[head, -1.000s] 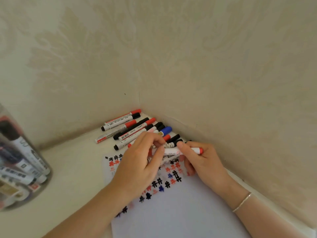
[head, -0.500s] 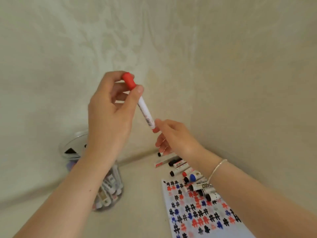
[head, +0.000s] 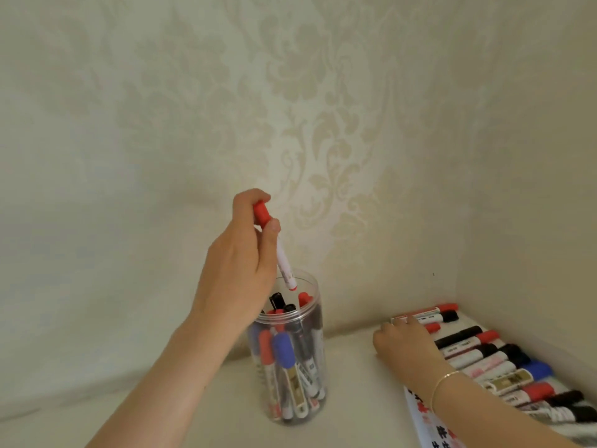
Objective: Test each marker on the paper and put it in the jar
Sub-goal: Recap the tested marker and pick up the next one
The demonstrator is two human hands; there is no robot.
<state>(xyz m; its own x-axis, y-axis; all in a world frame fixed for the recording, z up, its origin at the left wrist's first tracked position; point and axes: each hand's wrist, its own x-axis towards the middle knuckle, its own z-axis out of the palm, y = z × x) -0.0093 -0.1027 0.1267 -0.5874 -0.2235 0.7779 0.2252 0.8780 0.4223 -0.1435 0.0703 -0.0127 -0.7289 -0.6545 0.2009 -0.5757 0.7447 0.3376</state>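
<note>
Clear plastic, round and lidless, the jar (head: 287, 360) now stands low in the middle of the view on the cream tabletop (head: 355, 399); half a second ago it sat further left, mostly hidden behind the forearm. The left hand (head: 240, 253) has come down from high in the view to just above the jar's rim, and the right hand (head: 405, 345), which then touched the marker's lower end, has let go and dropped to the tabletop right of the jar.

Nearest, right of the jar, a corner of the white paper sheet (head: 429, 425) shows red and black test marks. Beyond it lies the row of loose markers (head: 491, 360), white barrels with black, red and blue caps, side by side toward the wall corner. The right hand rests flat at the row's near end, fingers stretched onto the markers; whether it grips any I cannot tell. A thin gold bracelet (head: 444, 379) circles that wrist.

The red-capped white marker (head: 284, 270) is pinched at its cap between the left thumb and fingers. It hangs nearly upright, cap up, its red lower tip just inside the jar's mouth. The jar already holds many markers, caps red, blue and black, standing or leaning. Behind the jar rises cream damask wallpaper (head: 323, 140).
</note>
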